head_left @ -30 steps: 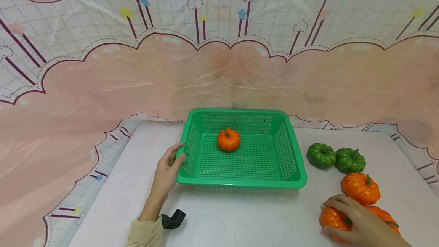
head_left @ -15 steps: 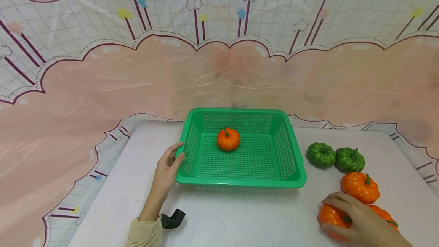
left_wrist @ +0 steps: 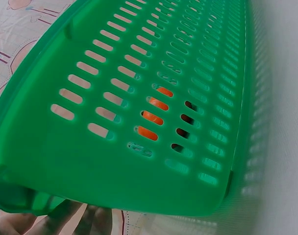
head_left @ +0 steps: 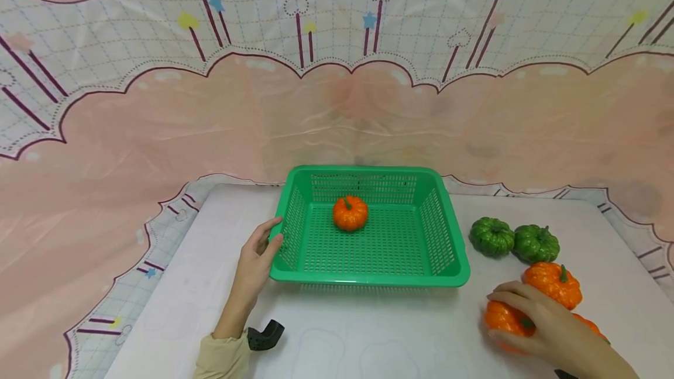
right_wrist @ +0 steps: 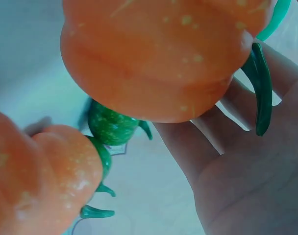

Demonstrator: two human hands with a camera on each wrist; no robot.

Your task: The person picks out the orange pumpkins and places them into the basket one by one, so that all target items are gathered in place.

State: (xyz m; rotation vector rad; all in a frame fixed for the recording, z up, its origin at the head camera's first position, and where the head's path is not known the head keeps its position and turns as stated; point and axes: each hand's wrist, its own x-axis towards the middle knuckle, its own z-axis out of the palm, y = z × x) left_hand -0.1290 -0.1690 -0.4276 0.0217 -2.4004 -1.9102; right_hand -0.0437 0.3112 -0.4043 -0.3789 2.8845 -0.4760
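Nearing the green basket [head_left: 368, 279], perhaps lifted, orange pumpkin [head_left: 504, 317] in right grip [head_left: 550, 323].

No lettering, label, brand or number can be read (the pink-and-white patterned cloth [head_left: 358, 110] bears only drawn figures such as a small blue five-pointed star [head_left: 216, 2]).
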